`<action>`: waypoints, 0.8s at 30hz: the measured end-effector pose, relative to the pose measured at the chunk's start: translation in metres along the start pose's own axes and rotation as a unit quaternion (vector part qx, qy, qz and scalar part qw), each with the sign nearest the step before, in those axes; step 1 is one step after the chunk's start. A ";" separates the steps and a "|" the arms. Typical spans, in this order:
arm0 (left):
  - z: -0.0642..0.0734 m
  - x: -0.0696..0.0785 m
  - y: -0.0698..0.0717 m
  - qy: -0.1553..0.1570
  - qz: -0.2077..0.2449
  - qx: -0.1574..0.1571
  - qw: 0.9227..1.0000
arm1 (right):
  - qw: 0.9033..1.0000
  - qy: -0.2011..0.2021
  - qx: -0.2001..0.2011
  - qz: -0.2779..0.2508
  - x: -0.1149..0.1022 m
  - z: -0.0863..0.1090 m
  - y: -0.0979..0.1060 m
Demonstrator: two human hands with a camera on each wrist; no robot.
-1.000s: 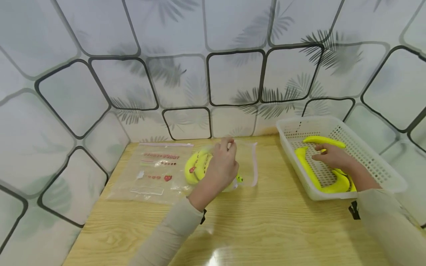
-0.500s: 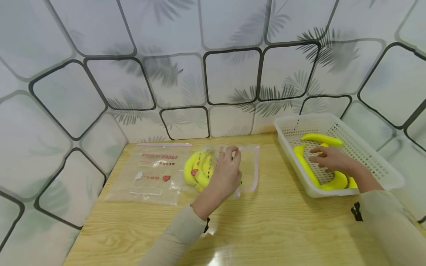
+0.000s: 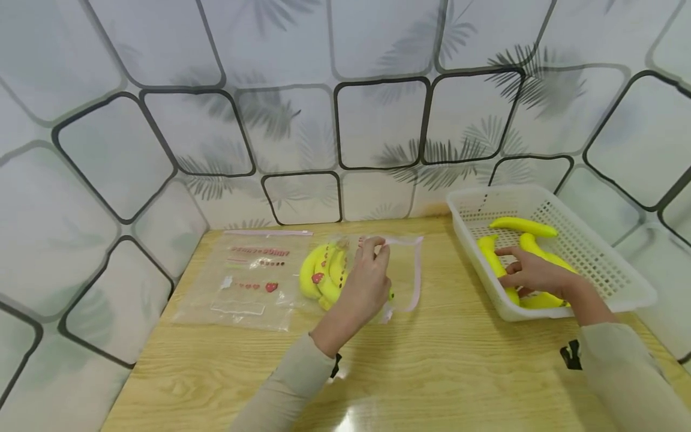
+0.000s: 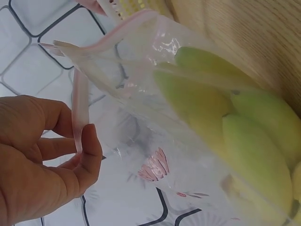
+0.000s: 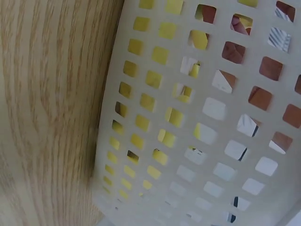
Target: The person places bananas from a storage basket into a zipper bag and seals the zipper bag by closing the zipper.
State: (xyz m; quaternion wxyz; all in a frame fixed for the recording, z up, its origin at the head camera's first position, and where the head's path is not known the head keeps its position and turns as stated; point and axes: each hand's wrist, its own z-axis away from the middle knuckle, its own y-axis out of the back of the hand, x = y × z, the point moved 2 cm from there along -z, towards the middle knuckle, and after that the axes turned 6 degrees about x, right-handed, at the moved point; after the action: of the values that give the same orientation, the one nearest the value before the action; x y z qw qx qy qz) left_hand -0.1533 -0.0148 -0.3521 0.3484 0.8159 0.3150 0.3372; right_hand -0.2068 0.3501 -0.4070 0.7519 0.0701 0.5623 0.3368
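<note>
My left hand (image 3: 363, 291) pinches the pink zip edge of a clear zip bag (image 4: 136, 136) between thumb and fingers, lifting one side so that its mouth gapes. Several yellow bananas (image 3: 320, 270) lie inside the bag; in the left wrist view they look greenish through the plastic. At the right, my right hand (image 3: 540, 279) reaches down into a white plastic basket (image 3: 540, 314), thumb and index finger apart over the banana along its left wall (image 3: 488, 255). In the right wrist view the basket's perforated wall mostly hides this hand; parts of the fingers (image 5: 271, 68) show through the holes.
Left of the filled bag, another clear zip bag (image 3: 237, 294) with red print lies flat on the wooden table (image 3: 432, 360). Other bananas lie in the basket, one near its back (image 3: 523, 226). A patterned wall covering (image 3: 378, 126) stands behind and left.
My right hand has shifted left and lower, over the left banana, uncovering the middle one. My left hand has moved slightly right and lower, still holding the bag's edge.
</note>
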 end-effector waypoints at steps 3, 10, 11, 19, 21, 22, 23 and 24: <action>-0.001 -0.003 0.003 0.006 0.011 0.006 1.000 | 1.000 0.011 0.017 -0.001 0.000 0.002 0.001; -0.003 -0.009 0.007 -0.011 0.030 0.043 0.999 | 0.998 0.049 0.048 -0.016 -0.001 0.007 0.004; -0.003 -0.009 0.007 -0.012 0.032 0.046 0.998 | 0.997 0.055 0.054 -0.014 -0.001 0.007 0.004; -0.002 -0.014 0.008 -0.004 0.055 0.046 0.997 | 0.991 0.078 0.110 -0.014 -0.009 0.012 0.008; -0.003 -0.016 0.010 -0.003 0.057 0.051 0.997 | 0.988 0.087 0.126 -0.011 -0.016 0.014 0.008; -0.003 -0.017 0.010 -0.002 0.058 0.054 0.997 | 0.987 0.093 0.134 -0.007 -0.020 0.016 0.008; -0.003 -0.017 0.010 -0.001 0.060 0.058 0.997 | 0.985 0.100 0.141 -0.004 -0.025 0.017 0.008; -0.003 -0.018 0.010 0.000 0.063 0.062 0.996 | 0.983 0.107 0.149 0.000 -0.029 0.019 0.007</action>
State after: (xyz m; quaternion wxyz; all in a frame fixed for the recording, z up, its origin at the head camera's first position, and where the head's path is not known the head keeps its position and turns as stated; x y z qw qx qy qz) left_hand -0.1635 -0.0330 -0.3483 0.2754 0.8542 0.2835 0.3378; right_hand -0.1974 0.3434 -0.3736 0.6686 0.1447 0.6833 0.2552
